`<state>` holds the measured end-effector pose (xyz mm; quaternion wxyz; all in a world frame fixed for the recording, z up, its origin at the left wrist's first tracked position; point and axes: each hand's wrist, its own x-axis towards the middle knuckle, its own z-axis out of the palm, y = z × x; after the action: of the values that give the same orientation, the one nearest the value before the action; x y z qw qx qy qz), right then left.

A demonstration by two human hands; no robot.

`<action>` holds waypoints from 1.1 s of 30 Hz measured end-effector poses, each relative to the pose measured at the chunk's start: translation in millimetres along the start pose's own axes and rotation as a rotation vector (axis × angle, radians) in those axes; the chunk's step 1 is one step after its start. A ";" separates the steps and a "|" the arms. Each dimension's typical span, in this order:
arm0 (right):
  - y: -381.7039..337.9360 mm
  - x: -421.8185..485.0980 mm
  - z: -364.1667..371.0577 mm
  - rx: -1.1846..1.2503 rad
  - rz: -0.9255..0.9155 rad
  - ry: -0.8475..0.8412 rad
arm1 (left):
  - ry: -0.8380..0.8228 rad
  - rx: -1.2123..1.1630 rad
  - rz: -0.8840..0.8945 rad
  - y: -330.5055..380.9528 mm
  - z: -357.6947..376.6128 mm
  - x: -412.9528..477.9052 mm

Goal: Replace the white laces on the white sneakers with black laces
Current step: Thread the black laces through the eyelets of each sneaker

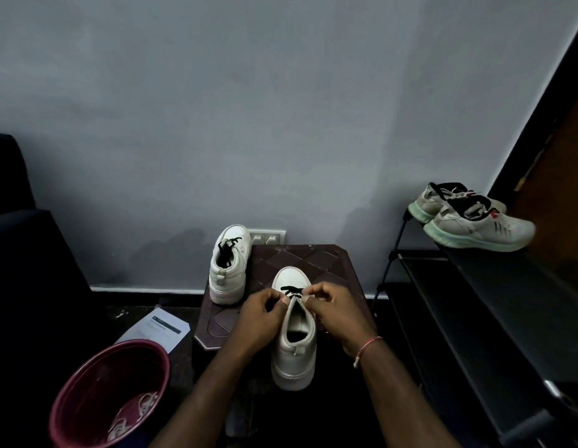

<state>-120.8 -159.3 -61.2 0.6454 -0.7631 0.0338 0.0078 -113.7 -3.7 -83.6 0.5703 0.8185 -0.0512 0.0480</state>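
Near white sneaker (294, 344) upright on the bench (313, 257), toe pointing away, black lace (291, 291) crossed only through the eyelets by the toe. Other sneaker (229, 270) at back-left corner, heel this way, dark lace (228, 248) loose on top. White laces (142, 405) in the maroon bucket (97, 383).

Right wrist: thin thread bracelet (369, 345), pinkish-red and white strands
Bracelet tail: pale knotted end, hanging loose
Hands: left hand (258, 313) and right hand (337, 313) bare
Arms: both forearms bare
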 end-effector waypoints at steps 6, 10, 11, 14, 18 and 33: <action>1.5 5.6 -2.3 -0.132 0.029 -0.006 | -0.031 0.312 0.142 -1.1 -4.5 9.0; -0.9 10.4 1.0 -0.458 -0.044 0.067 | 0.038 0.286 0.104 2.2 3.3 6.7; -3.7 10.2 2.0 -0.505 -0.064 0.074 | 0.069 0.269 0.089 4.0 5.5 5.7; -6.2 9.7 2.5 -0.517 -0.097 0.062 | 0.115 0.235 0.048 2.9 9.3 4.3; -0.3 10.3 -6.1 -0.291 -0.074 -0.068 | -0.023 0.010 -0.014 -0.7 0.3 3.2; -19.6 12.7 -12.1 -0.128 0.361 -0.280 | 0.063 0.140 -0.023 0.0 8.5 6.3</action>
<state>-107.3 -168.6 -40.6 0.5822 -0.7755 0.0795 0.2309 -107.3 -11.8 -85.6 0.5135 0.8549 -0.0205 0.0707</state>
